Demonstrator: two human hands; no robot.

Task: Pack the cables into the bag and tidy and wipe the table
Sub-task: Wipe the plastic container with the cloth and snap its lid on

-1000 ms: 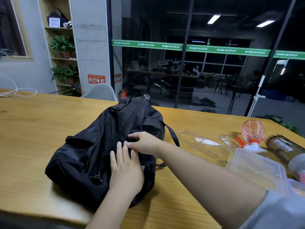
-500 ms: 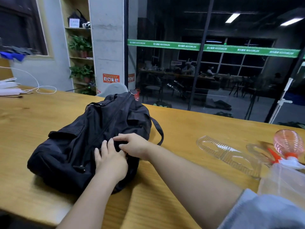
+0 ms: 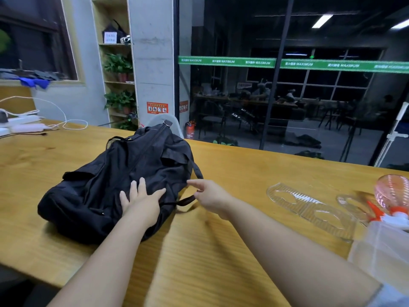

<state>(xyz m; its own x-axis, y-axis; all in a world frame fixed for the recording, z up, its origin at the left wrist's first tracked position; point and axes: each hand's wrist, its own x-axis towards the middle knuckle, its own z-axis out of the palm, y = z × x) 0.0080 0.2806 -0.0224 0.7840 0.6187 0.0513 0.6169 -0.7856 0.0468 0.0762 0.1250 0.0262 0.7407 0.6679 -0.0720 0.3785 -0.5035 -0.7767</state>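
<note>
A black fabric bag [image 3: 115,180] lies on its side on the wooden table [image 3: 210,251], its zip drawn along the top. My left hand [image 3: 141,201] rests flat on the bag's near end, fingers spread. My right hand [image 3: 210,196] hovers just right of the bag, beside its strap [image 3: 188,199], with the index finger pointing left and nothing in its grasp. No cable shows near the bag. White cables [image 3: 55,120] and power strips lie at the table's far left corner.
Clear plastic blister trays [image 3: 309,207] lie to the right. A pink spray bottle [image 3: 394,196] and a clear plastic box [image 3: 382,251] sit at the right edge. A glass wall runs behind the table; shelves with plants [image 3: 118,65] stand back left.
My right hand has left the bag's zip area and moved right, off the bag. The left hand stays pressed on the bag. The view has shifted left.
</note>
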